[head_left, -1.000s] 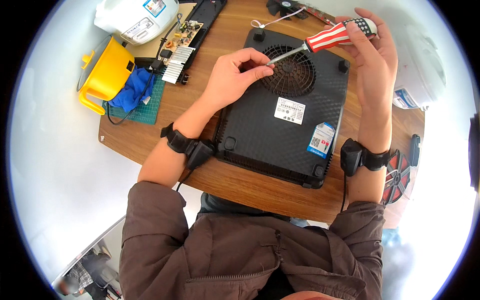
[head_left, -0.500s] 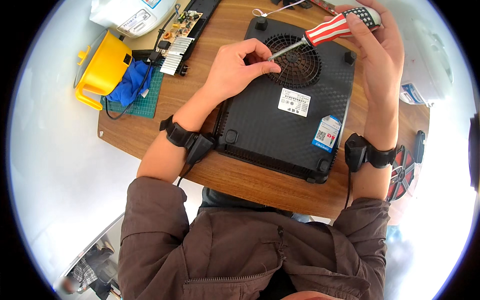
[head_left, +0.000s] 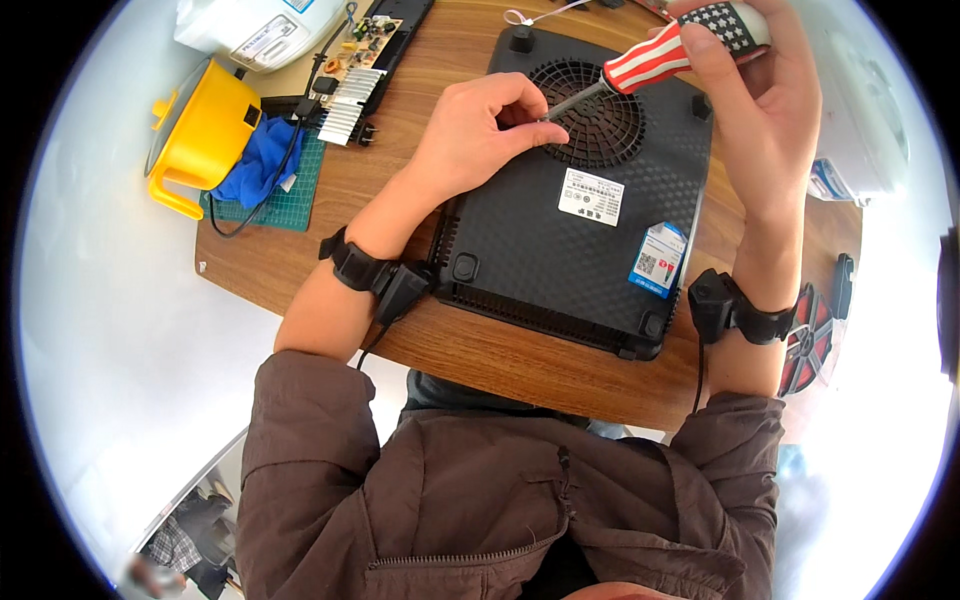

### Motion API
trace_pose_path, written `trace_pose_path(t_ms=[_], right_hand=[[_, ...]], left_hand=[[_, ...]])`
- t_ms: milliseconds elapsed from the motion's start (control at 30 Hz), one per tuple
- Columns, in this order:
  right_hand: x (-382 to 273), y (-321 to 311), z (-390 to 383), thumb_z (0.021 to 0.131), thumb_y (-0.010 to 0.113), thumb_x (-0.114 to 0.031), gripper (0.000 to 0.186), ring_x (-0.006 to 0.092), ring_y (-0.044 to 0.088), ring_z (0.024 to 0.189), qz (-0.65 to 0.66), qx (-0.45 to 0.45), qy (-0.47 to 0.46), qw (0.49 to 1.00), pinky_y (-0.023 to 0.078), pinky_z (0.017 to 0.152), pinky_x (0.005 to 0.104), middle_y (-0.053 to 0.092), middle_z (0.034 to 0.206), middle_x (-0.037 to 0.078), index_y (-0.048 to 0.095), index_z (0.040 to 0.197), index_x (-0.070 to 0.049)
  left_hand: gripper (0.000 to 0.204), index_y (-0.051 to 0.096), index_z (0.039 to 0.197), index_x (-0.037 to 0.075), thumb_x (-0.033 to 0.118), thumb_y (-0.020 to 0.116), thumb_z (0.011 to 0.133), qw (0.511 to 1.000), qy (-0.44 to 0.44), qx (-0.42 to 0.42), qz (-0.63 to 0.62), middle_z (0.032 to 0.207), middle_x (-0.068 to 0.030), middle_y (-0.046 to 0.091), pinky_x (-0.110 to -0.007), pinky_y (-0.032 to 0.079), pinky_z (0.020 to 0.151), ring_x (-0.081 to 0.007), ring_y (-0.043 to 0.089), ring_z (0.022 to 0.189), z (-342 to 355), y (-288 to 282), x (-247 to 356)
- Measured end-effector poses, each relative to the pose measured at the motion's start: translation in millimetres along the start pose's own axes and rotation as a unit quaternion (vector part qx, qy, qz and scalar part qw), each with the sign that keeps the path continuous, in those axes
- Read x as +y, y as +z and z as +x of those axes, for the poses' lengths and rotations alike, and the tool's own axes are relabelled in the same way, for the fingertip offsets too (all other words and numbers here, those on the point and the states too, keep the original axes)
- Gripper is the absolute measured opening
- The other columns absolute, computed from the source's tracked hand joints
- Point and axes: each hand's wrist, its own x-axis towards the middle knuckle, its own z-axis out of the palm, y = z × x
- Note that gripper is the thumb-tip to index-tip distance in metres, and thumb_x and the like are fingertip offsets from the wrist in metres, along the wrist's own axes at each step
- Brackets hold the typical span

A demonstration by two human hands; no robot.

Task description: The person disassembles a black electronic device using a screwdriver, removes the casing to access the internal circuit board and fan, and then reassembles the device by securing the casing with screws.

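Observation:
A black appliance (head_left: 550, 270) lies upside down on the wooden table, showing its round fan grille (head_left: 605, 130), rubber feet and labels. My right hand (head_left: 760, 110) is closed around a screwdriver (head_left: 645, 60) with a striped red-and-white, starred handle, slanting down leftward over the grille. Where its shaft ends, at the grille's left part, my left hand (head_left: 480, 130) has thumb and fingers curled together; what exactly they pinch at the tip is hidden or too small to name.
At left are a yellow pot (head_left: 200, 125), blue cloth (head_left: 255, 165), green mat (head_left: 305, 195), circuit board (head_left: 355, 70) and white container (head_left: 260, 30). At right stand another white container (head_left: 855, 120) and a red-black round part (head_left: 810, 345). A person (head_left: 175, 550) appears at lower left.
Both hands, the screwdriver and the appliance sit slightly higher and further right in the picture; the surroundings have shifted slightly too. The grips look much the same.

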Motion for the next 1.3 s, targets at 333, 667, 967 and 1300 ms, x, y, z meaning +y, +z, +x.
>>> trace_pose_path(t_ms=[333, 667, 967, 1300], right_hand=[[-13, -11, 4, 0.088, 0.065, 0.003, 0.051, 0.0170, 0.066, 0.097, -0.115, -0.112, -0.076, 0.984, 0.054, 0.088, 0.0301, 0.063, 0.110, 0.013, 0.050, 0.137, 0.003], [-39, -2, 1, 0.073, 0.067, 0.006, 0.057, 0.0329, 0.067, 0.104, -0.223, -0.144, -0.202, 0.943, 0.054, 0.091, 0.0394, 0.065, 0.116, 0.019, 0.056, 0.130, 0.004], [-29, -5, 2, 0.069, 0.068, 0.009, 0.058, 0.0356, 0.067, 0.098, -0.196, -0.179, -0.229, 0.937, 0.056, 0.087, 0.0422, 0.066, 0.110, 0.020, 0.057, 0.126, 0.005], [-46, -4, 40, 0.081, 0.060, 0.006, 0.054, 0.0188, 0.065, 0.075, -0.223, -0.098, -0.077, 0.967, 0.051, 0.069, 0.0307, 0.065, 0.092, 0.012, 0.055, 0.135, 0.000]], left_hand=[[0.024, 0.067, 0.083, 0.004, 0.012, 0.089, 0.080, 1.000, 0.006, -0.003, -0.007, 0.076, 0.0032, 0.063, -0.023, 0.046, 0.063, -0.0054, 0.055, 0.068, 0, 0, -3], [0.027, 0.066, 0.083, 0.002, 0.014, 0.090, 0.077, 0.995, 0.087, 0.006, 0.046, 0.076, -0.0015, 0.062, -0.027, 0.046, 0.060, -0.0106, 0.056, 0.065, 0, 0, -5], [0.030, 0.063, 0.084, 0.003, 0.019, 0.087, 0.074, 0.967, 0.217, 0.003, 0.133, 0.084, -0.0055, 0.059, -0.037, 0.049, 0.070, -0.0257, 0.059, 0.077, 8, -2, 6], [0.010, 0.068, 0.083, -0.004, -0.001, 0.078, 0.084, 0.989, 0.102, -0.108, -0.008, 0.087, -0.0043, 0.070, -0.025, 0.054, 0.070, -0.0101, 0.067, 0.079, 64, -1, 1]])
